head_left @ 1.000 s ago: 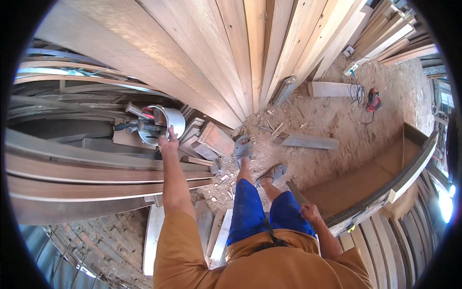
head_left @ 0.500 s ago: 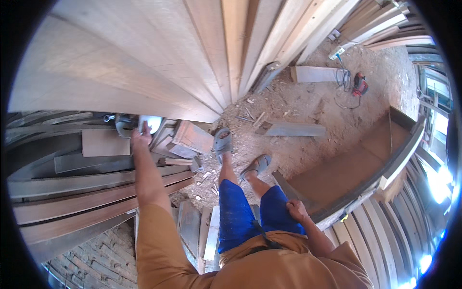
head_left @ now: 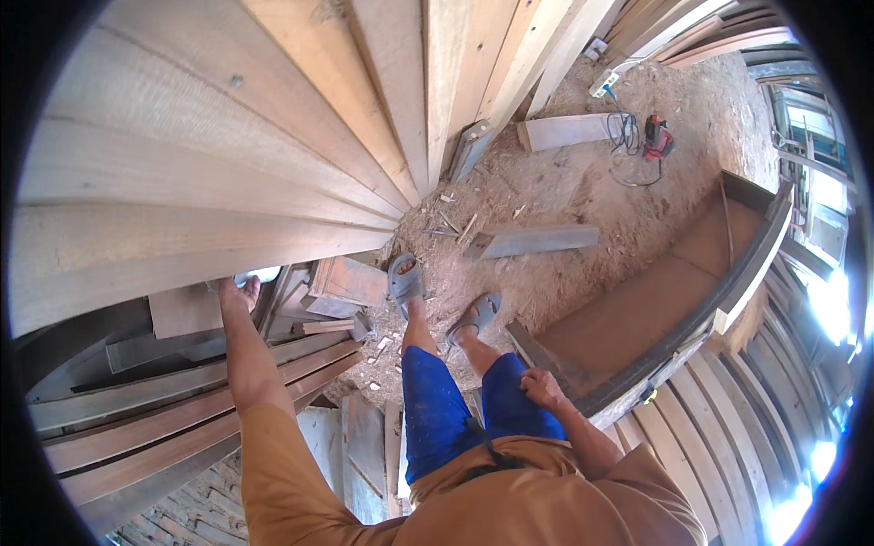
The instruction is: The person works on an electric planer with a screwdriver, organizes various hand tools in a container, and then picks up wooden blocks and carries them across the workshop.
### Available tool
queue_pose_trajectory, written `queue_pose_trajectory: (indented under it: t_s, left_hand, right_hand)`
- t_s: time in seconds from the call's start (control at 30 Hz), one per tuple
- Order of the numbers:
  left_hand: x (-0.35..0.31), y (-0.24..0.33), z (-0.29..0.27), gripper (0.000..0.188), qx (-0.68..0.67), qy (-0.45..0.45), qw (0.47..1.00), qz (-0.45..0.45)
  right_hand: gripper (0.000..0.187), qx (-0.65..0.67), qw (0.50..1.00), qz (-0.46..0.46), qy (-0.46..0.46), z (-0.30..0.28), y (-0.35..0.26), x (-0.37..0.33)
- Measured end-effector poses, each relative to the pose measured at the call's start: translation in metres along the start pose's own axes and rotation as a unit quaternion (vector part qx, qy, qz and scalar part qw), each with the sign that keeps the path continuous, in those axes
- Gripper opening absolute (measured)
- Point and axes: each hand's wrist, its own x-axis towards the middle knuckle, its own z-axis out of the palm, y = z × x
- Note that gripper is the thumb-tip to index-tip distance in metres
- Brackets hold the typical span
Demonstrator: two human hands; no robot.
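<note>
My left arm stretches out to the left, and my left hand point(head_left: 240, 293) has its fingers curled beside a shiny metal thing point(head_left: 264, 274). Leaning planks point(head_left: 200, 237) cover most of that thing, so I cannot make out its kind. Next to the hand is a flat light-brown piece point(head_left: 185, 312). Close to my blue shorts, my right hand point(head_left: 543, 389) is loosely closed, with nothing visible in it.
A red corded power tool point(head_left: 658, 138) lies on the sawdust-strewn floor near a power strip point(head_left: 603, 84). A cut board point(head_left: 537, 240) lies ahead of my sandals. At the right stands a long wooden frame point(head_left: 637, 300). Stacked beams point(head_left: 155, 428) fill the lower left.
The view has shifted, and the leaning planks now hide more of the shiny metal thing by my left hand. My right hand stays closed near my thigh.
</note>
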Motion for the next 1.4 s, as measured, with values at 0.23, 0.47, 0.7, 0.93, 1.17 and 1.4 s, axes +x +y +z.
queue_pose_trajectory:
  t_s: [0.23,0.47,0.7,0.93,1.17,1.4]
  left_hand:
    - [-0.033,-0.053,0.013,0.084,0.013,0.105,0.993,0.043]
    - [-0.055,-0.197,-0.144,0.052,0.257,-0.157,0.942,-0.147]
    - [-0.222,-0.34,-0.084,0.062,0.627,-0.293,0.704,0.162]
    - [-0.314,-0.236,0.052,0.054,0.54,-0.36,0.759,0.043]
    - [-0.344,-0.225,0.033,0.061,0.707,-0.159,0.687,0.048]
    - [-0.424,-0.306,0.092,0.064,0.683,-0.266,0.672,0.104]
  right_hand:
    - [0.049,-0.259,0.963,0.042,0.055,-0.006,-0.051,-0.027]
    - [0.059,-0.244,0.955,-0.05,-0.16,0.004,-0.062,-0.04]
    - [0.04,-0.093,0.995,-0.036,0.011,-0.036,-0.11,-0.059]
    - [0.042,-0.102,0.987,-0.076,0.1,-0.062,-0.101,-0.06]
    - [0.035,0.068,0.981,-0.169,0.063,-0.133,0.0,0.012]
    - [0.025,0.153,0.947,-0.203,0.194,-0.237,0.101,0.033]
